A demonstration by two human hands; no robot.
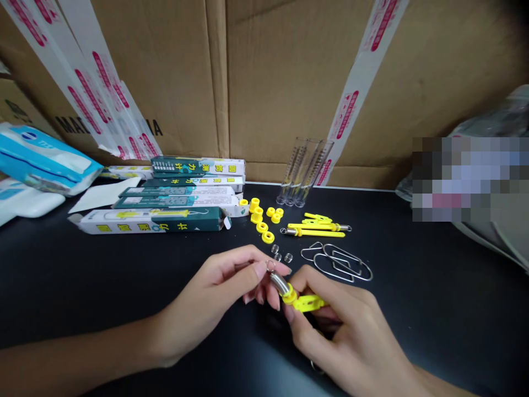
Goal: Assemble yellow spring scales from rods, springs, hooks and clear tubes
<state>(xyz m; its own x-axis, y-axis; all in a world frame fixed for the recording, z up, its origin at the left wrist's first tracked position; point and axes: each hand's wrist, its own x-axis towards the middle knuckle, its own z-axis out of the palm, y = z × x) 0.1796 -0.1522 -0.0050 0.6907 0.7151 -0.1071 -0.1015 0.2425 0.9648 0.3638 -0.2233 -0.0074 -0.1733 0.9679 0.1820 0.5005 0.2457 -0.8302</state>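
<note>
Yellow clip (308, 302) with steel spring (279, 284) sits in our narrow two-handed pinch: right hand (343, 325) on the plastic, left hand (210, 298) on the ring (270, 267), which keeps it steady. Small springs (278, 256) lie at 12 o'clock, yellow collars (261, 220) at 11, wire loops (334, 262) at 2.
</note>
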